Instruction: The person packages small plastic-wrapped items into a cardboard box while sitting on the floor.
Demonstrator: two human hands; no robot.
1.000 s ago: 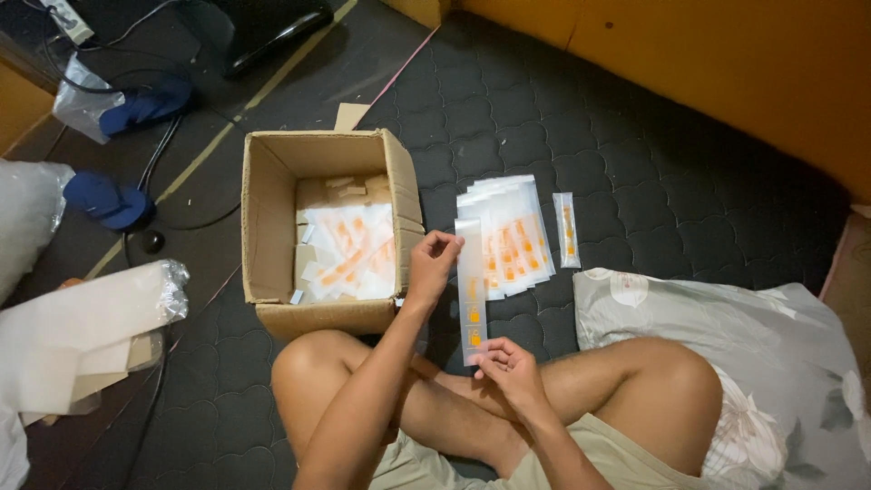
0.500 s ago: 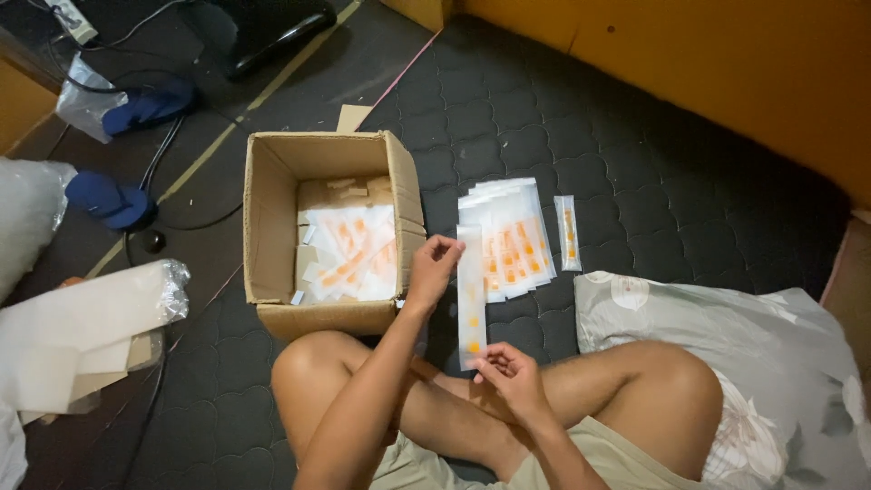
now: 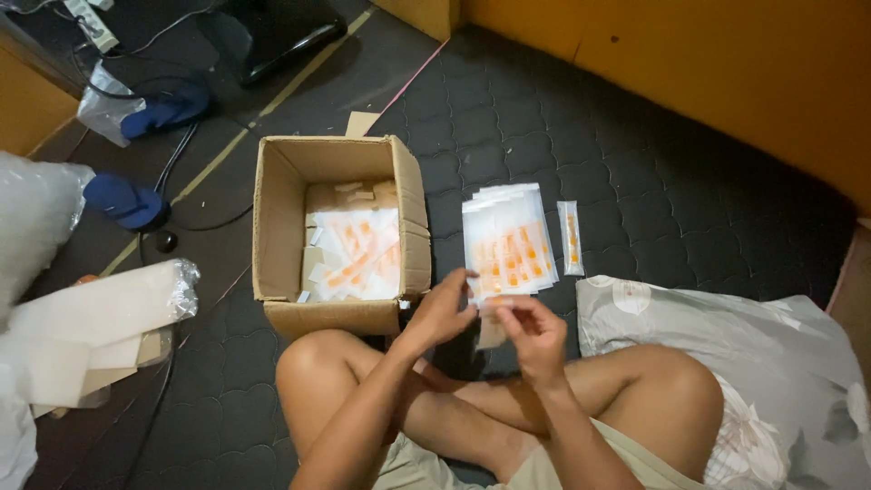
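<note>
I sit cross-legged on a dark quilted mat. My left hand (image 3: 442, 310) and my right hand (image 3: 533, 332) meet above my legs, both pinching one small clear packet (image 3: 491, 332) with orange marks. Just beyond the hands lies a fanned stack of the same clear packets (image 3: 506, 241) on the mat. One narrow packet (image 3: 571, 238) lies apart to its right. An open cardboard box (image 3: 279, 218) stands to the left, with several more packets (image 3: 356, 254) inside.
A grey pillow (image 3: 726, 354) lies at my right knee. Wrapped white sheets in plastic (image 3: 91, 318) sit at the left. Blue slippers (image 3: 127, 201), cables and a plastic bag lie at the far left. An orange wall (image 3: 726, 73) runs along the back right.
The long packet held upright before has come down between my hands. Both hands have drawn closer together over my legs.
</note>
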